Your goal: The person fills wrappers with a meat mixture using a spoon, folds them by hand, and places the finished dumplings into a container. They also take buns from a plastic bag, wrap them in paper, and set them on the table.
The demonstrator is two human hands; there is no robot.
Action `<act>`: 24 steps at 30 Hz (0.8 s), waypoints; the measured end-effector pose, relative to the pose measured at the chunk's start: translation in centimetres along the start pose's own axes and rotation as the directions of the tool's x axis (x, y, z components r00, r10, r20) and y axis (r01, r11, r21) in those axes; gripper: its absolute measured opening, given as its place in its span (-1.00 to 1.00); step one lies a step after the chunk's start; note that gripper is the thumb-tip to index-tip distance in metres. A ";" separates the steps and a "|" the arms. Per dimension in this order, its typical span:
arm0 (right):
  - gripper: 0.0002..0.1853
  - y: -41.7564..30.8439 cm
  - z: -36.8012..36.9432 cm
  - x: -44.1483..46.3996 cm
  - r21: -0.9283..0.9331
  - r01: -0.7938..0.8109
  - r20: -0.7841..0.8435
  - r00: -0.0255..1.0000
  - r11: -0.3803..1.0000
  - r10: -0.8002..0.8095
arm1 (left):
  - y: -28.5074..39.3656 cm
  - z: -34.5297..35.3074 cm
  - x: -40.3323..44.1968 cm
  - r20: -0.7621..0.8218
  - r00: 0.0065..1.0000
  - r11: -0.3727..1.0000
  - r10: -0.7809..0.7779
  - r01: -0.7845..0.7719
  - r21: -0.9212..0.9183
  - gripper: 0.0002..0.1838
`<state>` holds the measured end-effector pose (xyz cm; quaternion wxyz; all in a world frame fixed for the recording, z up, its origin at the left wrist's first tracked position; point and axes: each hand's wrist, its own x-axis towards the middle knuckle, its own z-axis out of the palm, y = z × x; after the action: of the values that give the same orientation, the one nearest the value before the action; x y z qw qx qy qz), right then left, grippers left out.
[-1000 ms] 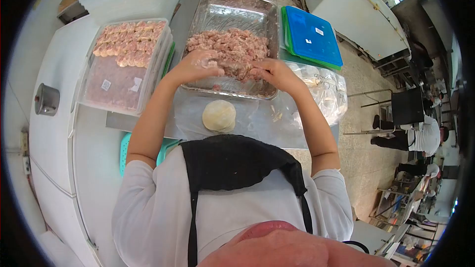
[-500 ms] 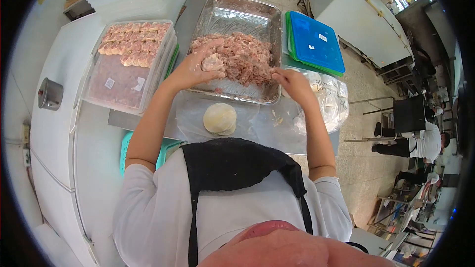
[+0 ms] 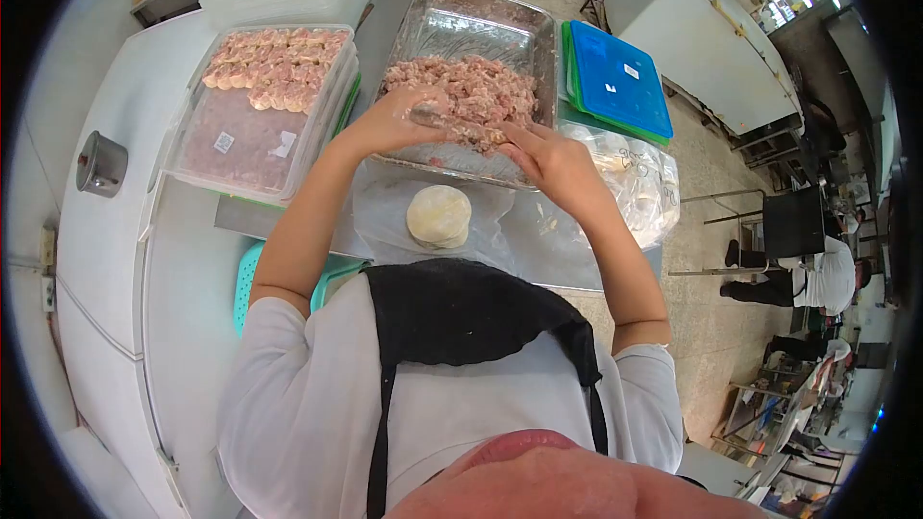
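pink meat [image 3: 486, 86] flecked white in silver tray [image 3: 481, 27], pale yellow discs [image 3: 438, 215] by the grey table's [image 3: 558, 255] near edge, blue lid [image 3: 618, 82] over green lid [image 3: 576, 91] along its right edge, black-lettered clear bag [image 3: 635, 194], black apron [image 3: 471, 317] over white shirt [image 3: 490, 402]

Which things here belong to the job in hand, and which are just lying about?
Part of the job:
minced meat, with the left hand and right hand at it
metal tray holding it
pale round stack, probably
clear container with rows of portions, probably

Seemingly just lying about:
blue lid
metal pot
plastic bag, though its contents may be needed
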<state>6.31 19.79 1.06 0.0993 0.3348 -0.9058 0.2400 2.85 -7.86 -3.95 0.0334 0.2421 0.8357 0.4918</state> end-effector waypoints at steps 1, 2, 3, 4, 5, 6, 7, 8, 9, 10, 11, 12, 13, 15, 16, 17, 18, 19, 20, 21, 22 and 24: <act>-0.68 0.6 0.0 0.4 -0.023 0.006 0.048 0.999 1.000 -0.005 | 0.3 0.0 0.0 -0.009 1.000 1.000 0.028 -0.028 0.005 -0.54; -0.69 1.0 -0.1 0.6 -0.047 0.015 0.097 0.995 0.999 -0.011 | 0.6 -0.1 0.0 -0.021 0.998 0.998 0.056 -0.056 0.010 -0.53; -0.69 0.9 -0.8 0.6 -0.048 0.020 0.096 0.995 0.999 -0.016 | 1.0 -0.1 -0.1 -0.025 0.998 0.998 0.057 -0.057 0.012 -0.53; -0.68 0.4 -1.8 0.6 -0.001 0.019 0.084 0.996 1.000 -0.019 | 1.4 -0.1 -0.4 -0.084 0.992 0.995 0.091 -0.093 -0.020 -0.54; -0.67 0.0 -2.3 0.6 0.049 0.016 0.073 0.997 0.999 -0.019 | 1.7 -0.2 -0.6 -0.141 0.983 0.990 0.120 -0.128 -0.050 -0.54; -0.67 -0.1 -1.6 0.6 0.055 0.017 0.073 0.997 0.998 -0.021 | 1.8 -0.4 -0.6 -0.141 0.983 0.991 0.115 -0.123 -0.047 -0.54; -0.63 -0.3 -0.3 0.6 0.083 -0.016 0.099 0.995 0.996 0.008 | 1.9 -0.8 -0.6 -0.132 0.984 0.990 0.123 -0.130 -0.047 -0.55; -0.60 -0.3 0.9 0.6 0.111 -0.046 0.128 0.991 0.993 0.032 | 2.0 -1.1 -0.8 -0.128 0.983 0.990 0.129 -0.135 -0.047 -0.56; -0.60 0.0 1.8 0.8 0.121 -0.035 0.135 0.991 0.992 0.019 | 2.2 -1.5 -1.3 -0.137 0.984 0.991 0.117 -0.123 -0.042 -0.56; -0.59 0.4 2.6 1.1 0.187 -0.118 0.178 0.980 0.975 0.084 | 2.3 -1.9 -1.9 -0.219 0.976 1.000 -0.005 0.010 0.021 -0.54; -0.59 1.1 3.6 1.5 0.246 -0.195 0.229 0.963 0.950 0.139 | 2.7 -2.5 -2.5 -0.314 0.942 0.986 -0.123 0.152 0.071 -0.52; -0.59 2.2 5.1 1.6 0.255 -0.171 0.243 0.964 0.952 0.108 | 3.3 -4.3 -3.3 -0.244 0.954 0.982 -0.175 0.188 0.033 -0.48; -0.62 3.8 6.8 1.4 0.301 -0.158 0.137 0.983 0.941 0.122 | 2.7 -5.9 -4.3 -0.270 0.944 0.977 -0.191 0.208 0.036 -0.48; -0.64 6.4 9.7 0.7 0.361 -0.130 0.039 0.992 0.924 0.124 | 1.5 -8.9 -6.9 -0.402 0.914 0.991 0.062 -0.008 0.135 -0.46; -0.65 7.5 10.6 0.3 0.316 -0.143 0.016 0.989 0.938 0.145 | 1.9 -10.5 -8.3 -0.450 0.885 0.991 -0.121 0.133 -0.006 -0.47; -0.65 8.2 11.4 0.0 0.270 -0.157 -0.010 0.986 0.950 0.166 | 2.2 -12.0 -9.7 -0.471 0.829 0.954 -0.300 0.258 -0.154 -0.47; -0.65 8.6 11.9 -0.3 0.279 -0.143 -0.004 0.989 0.950 0.150 | 0.8 -13.6 -11.3 -0.485 0.819 0.952 -0.307 0.267 -0.151 -0.47; -0.66 8.8 12.4 -0.6 0.313 -0.203 0.008 0.977 0.928 0.212 | -1.7 -15.4 -12.7 -0.601 0.740 0.916 -0.303 0.401 0.032 -0.45; -0.66 9.0 12.7 -0.8 0.344 -0.264 0.023 0.962 0.901 0.273 | -3.8 -16.8 -14.0 -0.704 0.658 0.822 -0.265 0.537 0.192 -0.43; -0.66 9.0 12.9 -0.9 0.351 -0.256 0.029 0.965 0.901 0.262 | -5.2 -17.8 -15.0 -0.712 0.649 0.815 -0.269 0.547 0.190 -0.43; -0.66 9.0 13.2 -1.1 0.369 -0.256 -0.027 0.958 0.893 0.286 | -6.1 -18.6 -15.7 -0.718 0.655 0.758 -0.236 0.586 0.286 -0.36; -0.66 9.1 13.4 -1.1 0.390 -0.254 -0.084 0.947 0.885 0.309 | -7.9 -18.9 -16.1 -0.721 0.663 0.687 -0.201 0.620 0.378 -0.27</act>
<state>0.90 19.74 -14.23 0.0629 0.1939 -0.8729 0.4434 8.50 -33.28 -3.77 -0.2078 -0.1466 0.9392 0.2308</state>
